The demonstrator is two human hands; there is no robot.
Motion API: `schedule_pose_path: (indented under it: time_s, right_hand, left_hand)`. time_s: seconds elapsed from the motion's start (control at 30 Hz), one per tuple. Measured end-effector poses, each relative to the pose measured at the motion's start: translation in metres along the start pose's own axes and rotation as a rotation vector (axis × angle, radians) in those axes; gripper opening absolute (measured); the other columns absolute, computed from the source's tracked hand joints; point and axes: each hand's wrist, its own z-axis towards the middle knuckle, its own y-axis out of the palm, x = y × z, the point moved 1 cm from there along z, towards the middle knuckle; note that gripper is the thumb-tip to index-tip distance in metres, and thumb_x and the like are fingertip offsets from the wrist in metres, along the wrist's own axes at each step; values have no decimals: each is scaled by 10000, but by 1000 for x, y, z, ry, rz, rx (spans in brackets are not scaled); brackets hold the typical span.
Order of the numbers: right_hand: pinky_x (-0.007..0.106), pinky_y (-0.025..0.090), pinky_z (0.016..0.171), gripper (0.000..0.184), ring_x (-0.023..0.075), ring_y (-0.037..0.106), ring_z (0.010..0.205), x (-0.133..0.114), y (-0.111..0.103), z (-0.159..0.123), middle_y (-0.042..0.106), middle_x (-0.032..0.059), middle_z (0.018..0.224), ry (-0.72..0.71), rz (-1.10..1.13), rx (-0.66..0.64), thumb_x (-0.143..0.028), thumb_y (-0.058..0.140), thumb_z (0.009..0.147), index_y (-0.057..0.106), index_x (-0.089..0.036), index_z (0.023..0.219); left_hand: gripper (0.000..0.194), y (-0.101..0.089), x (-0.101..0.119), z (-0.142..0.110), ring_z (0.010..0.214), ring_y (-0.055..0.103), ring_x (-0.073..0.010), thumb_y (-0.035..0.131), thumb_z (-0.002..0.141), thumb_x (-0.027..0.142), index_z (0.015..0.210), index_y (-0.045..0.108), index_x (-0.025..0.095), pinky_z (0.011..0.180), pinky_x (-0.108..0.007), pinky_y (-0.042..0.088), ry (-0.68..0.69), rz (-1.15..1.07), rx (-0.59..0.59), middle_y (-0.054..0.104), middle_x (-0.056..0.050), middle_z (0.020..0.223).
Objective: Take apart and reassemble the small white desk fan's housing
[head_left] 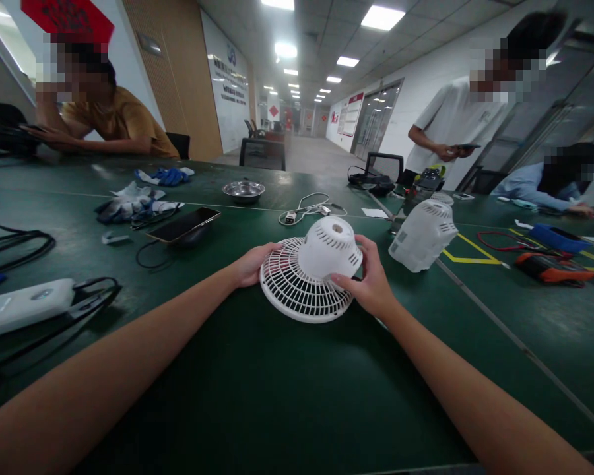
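Note:
A white fan grille [297, 300] with radial slats lies tilted over the green table in front of me. On its upper side sits a rounded white motor housing [327, 247] with vent slots and a small hole at its tip. My left hand [251, 265] grips the grille's left rim, its thumb on top and its other fingers mostly hidden beneath. From the right, my right hand [373, 284] is wrapped round the motor housing, thumb in front and fingers behind. Whether the housing is fixed to the grille I cannot tell.
A translucent white plastic part [420, 237] stands to the right. Behind the fan parts are a white cable [307, 210] and a metal bowl [243, 191]. A phone [184, 225] and gloves [131, 203] lie left; a multimeter [552, 267] lies right. Several people sit or stand around the table.

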Motion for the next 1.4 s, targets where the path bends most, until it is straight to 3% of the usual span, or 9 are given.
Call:
schedule_pose_path:
  time_s: [0.3,0.5,1.0,1.13,1.2,1.27,1.33,1.4]
  right_hand:
    - [585,535,955,851,304,670,984,0,-7,3,688,60,1109,15,-134,-68,-436,824,748,368,-332,1459]
    - [605,502,1021,833,328,634,1108,-1,-13,5,651,78,1261,43,-56,-109,-411,826,749,406,-322,1463]
    - [640,483,1056,856,341,627,1162,-2,-13,6,642,71,1324,80,-15,-136,-370,826,754,414,-328,1503]
    - [637,472,1072,847,342,624,1176,-3,-13,6,634,67,1349,84,-4,-128,-361,836,740,443,-322,1489]
    - [635,476,1069,852,342,627,1174,-3,-13,6,640,68,1342,91,14,-123,-357,840,730,448,-323,1486]
    - [631,481,1062,858,341,631,1170,-3,-13,6,646,70,1331,94,28,-120,-351,843,725,449,-322,1487]
    - [626,482,1060,855,339,629,1175,-2,-13,6,645,73,1332,88,34,-124,-347,842,726,450,-319,1486]
    - [619,481,1062,851,338,624,1184,-1,-14,7,640,73,1339,86,41,-131,-351,841,728,451,-318,1485]
  left_hand:
    - [298,3,2,-4,885,739,-211,521,978,172,1226,626,45,902,-361,588,6,6,48,752,-166,1009]
    - [281,1,2,-3,902,745,-215,533,978,182,1209,634,56,897,-364,598,1,9,35,750,-171,1023]
    - [251,6,1,-3,857,746,-215,530,959,158,1149,653,48,861,-361,606,6,12,82,753,-171,978]
    - [213,11,0,-1,855,741,-232,614,882,111,1086,670,86,822,-368,608,130,110,255,750,-140,929]
    - [270,14,2,-4,1006,716,-248,671,824,93,1092,676,128,882,-356,582,278,250,381,743,-126,1025]
    - [382,21,6,-12,1258,598,-264,728,759,77,1125,685,178,1007,-344,514,465,420,431,695,-111,1231]
    - [450,31,10,-21,1418,437,-288,753,720,65,1144,704,210,1112,-366,424,596,578,288,622,-90,1386]
    - [436,43,11,-30,1408,445,-307,751,717,60,1119,723,226,1141,-403,387,587,709,79,663,-75,1326]
